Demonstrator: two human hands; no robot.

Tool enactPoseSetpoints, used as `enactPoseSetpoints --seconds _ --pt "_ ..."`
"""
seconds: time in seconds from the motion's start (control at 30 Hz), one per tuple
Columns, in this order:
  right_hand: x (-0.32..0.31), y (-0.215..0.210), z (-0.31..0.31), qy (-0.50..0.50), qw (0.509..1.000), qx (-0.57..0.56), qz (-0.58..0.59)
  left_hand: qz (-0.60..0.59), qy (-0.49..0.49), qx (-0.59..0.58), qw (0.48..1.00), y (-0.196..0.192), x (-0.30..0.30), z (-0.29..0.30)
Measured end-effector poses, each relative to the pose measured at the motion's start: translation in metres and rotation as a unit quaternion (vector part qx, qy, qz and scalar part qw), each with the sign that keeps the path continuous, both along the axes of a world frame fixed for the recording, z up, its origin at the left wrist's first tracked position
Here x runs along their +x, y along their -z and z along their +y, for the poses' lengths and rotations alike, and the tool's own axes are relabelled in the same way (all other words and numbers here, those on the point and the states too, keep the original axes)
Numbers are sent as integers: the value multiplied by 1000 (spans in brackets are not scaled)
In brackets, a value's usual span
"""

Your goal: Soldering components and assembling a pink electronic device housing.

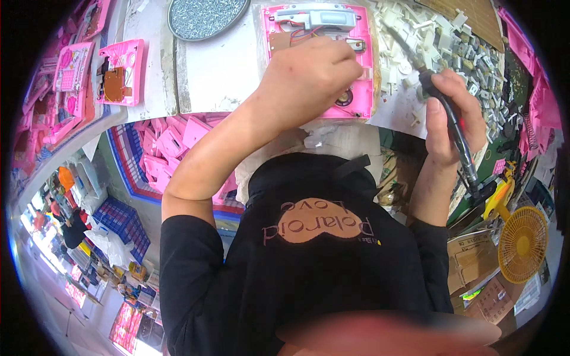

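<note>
In front of me on the table lies an open pink plastic housing [367,89] with a grey-white part [323,19], thin red and blue wires and a small round speaker [344,98] in it. My left hand [312,74] is over the housing, its fingers curled together; what they pinch, if anything, is hidden. My right hand [457,115] grips the black handle of a soldering iron [442,98] to the right of the housing. The iron's metal shaft points up and left, above a pile of small white plastic parts [409,35], apart from the housing.
A round dish of screws [205,18] stands at the far left of the housing. More pink housings [124,71] lie on the left. Below the table edge is a blue crate [127,160] with pink parts. Small metal parts [481,77] and a yellow fan [522,243] are on the right.
</note>
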State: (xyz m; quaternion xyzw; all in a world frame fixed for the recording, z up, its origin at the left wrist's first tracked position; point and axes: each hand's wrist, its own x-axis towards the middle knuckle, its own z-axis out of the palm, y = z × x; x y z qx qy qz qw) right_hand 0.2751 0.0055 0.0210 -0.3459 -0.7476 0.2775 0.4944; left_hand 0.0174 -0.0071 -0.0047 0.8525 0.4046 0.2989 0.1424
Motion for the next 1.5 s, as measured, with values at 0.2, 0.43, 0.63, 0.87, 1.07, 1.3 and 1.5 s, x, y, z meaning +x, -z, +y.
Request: enactPoseSetpoints --seconds 0.2,0.43,0.63,0.87,1.07,1.3,1.5 --pt "-41 20 -4 17 997 -81 13 -156 -70 -266 949 -8 -5 6" --pt "-66 26 2 30 992 -117 -46 -224 -100 -318 916 -3 -6 6" --pt "-64 31 2 25 993 -115 -3 -217 -93 -310 921 -4 -6 6" --pt "-64 27 2 52 994 -70 -66 -219 -103 -330 913 -5 -7 4" --pt "-64 26 -4 46 994 -41 -93 -247 -98 -284 921 0 -3 3" --pt "-2 11 -20 98 988 -97 65 -101 -7 -122 987 2 -8 1" --pt "38 -5 -28 -83 980 -175 37 -47 30 -61 997 0 -12 -2"
